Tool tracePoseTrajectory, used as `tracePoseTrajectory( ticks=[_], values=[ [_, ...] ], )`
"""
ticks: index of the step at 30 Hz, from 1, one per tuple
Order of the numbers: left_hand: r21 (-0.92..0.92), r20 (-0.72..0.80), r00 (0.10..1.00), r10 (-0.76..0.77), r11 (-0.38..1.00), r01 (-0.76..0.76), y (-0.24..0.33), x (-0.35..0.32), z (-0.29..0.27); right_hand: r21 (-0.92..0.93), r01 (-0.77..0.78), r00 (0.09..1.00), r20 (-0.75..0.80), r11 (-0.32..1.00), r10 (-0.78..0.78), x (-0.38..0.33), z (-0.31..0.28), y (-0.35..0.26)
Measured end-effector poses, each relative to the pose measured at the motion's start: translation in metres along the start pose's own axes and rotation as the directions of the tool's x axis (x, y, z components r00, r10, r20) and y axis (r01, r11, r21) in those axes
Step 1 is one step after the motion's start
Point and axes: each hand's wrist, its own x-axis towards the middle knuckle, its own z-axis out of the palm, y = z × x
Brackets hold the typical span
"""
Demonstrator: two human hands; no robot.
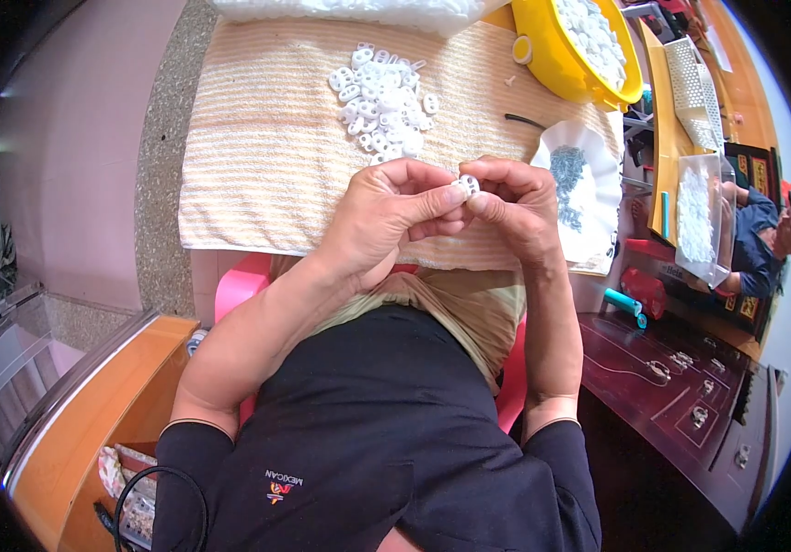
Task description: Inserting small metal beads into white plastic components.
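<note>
Nearest, beyond the black shirt (358, 405) and tan trousers (478, 304), the left hand (381, 216) and right hand (519, 202) met over the near part of a striped towel (257, 120). Both were closed on one small white plastic piece with several holes (469, 186), pinched between thumbs and fingertips and held up above the cloth; it looked like a cord lock.

That single piece was the one in hand. Just past the left hand, a loose heap of similar white pieces (381, 101) lay on the towel, many of them with two holes. To the right sat a white fluted dish (609, 166) with plenty of fine grey-blue parts (567, 189), too small to make out, and near it a short black rod (526, 120).

Farther off, a yellow basin (552, 60) was well filled with white parts (588, 37), beside a clear bag of white material (368, 9). The work seemed well short of its end, though which lot was finished could not be told. Off to the right, a co-worker (759, 244) sat behind a clear tub (720, 248).
</note>
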Motion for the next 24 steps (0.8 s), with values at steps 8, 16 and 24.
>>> tracePoseTrajectory(
  ticks=[8,16,24],
  values=[
    [-0.061,0.067,0.997,-0.041,0.997,0.045,0.001,0.003,-0.002,-0.026,0.133,0.991,0.014,0.991,-0.132,0.003,0.003,0.003],
    [-0.075,0.138,0.990,-0.027,0.996,0.038,0.001,0.002,-0.004,-0.048,0.147,0.989,0.018,0.988,-0.146,0.002,0.007,-0.002],
    [-0.089,0.163,0.986,0.017,0.996,-0.003,-0.001,0.000,-0.003,-0.058,0.185,0.983,0.021,0.981,-0.184,-0.001,0.015,-0.006]
  ],
)
